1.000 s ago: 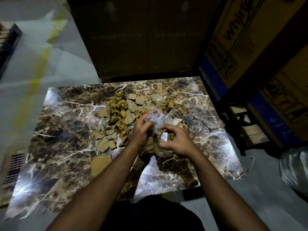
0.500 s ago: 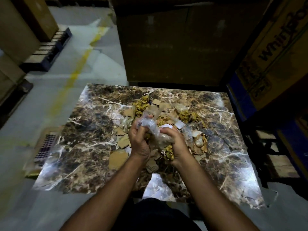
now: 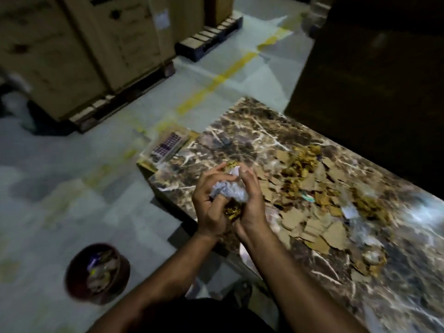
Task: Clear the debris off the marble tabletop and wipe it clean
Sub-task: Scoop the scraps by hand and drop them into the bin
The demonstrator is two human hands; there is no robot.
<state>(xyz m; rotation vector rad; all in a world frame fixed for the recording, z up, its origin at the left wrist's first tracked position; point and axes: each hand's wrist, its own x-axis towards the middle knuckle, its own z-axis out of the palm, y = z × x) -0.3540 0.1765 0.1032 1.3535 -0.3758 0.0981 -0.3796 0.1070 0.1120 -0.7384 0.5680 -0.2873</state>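
Observation:
The brown marble tabletop [image 3: 242,133] runs from the centre to the lower right. Torn cardboard pieces [image 3: 319,227] and yellow crumpled scraps [image 3: 300,162] lie heaped on its middle. My left hand [image 3: 211,210] and my right hand [image 3: 252,210] are cupped together over the table's near left corner. Between them they hold a wad of crumpled clear plastic and debris [image 3: 228,191], with a yellow scrap [image 3: 231,212] showing at the bottom.
A dark round bin [image 3: 98,272] holding scraps stands on the grey floor at the lower left. Big cardboard boxes on pallets [image 3: 79,49] stand at the back left. A dark tall box [image 3: 374,75] rises behind the table. A yellow floor line [image 3: 216,80] crosses beyond.
My view has swung left, bringing the bin and floor into sight. Both hands have lifted the gathered wad from the pile and carried it to the table's left corner.

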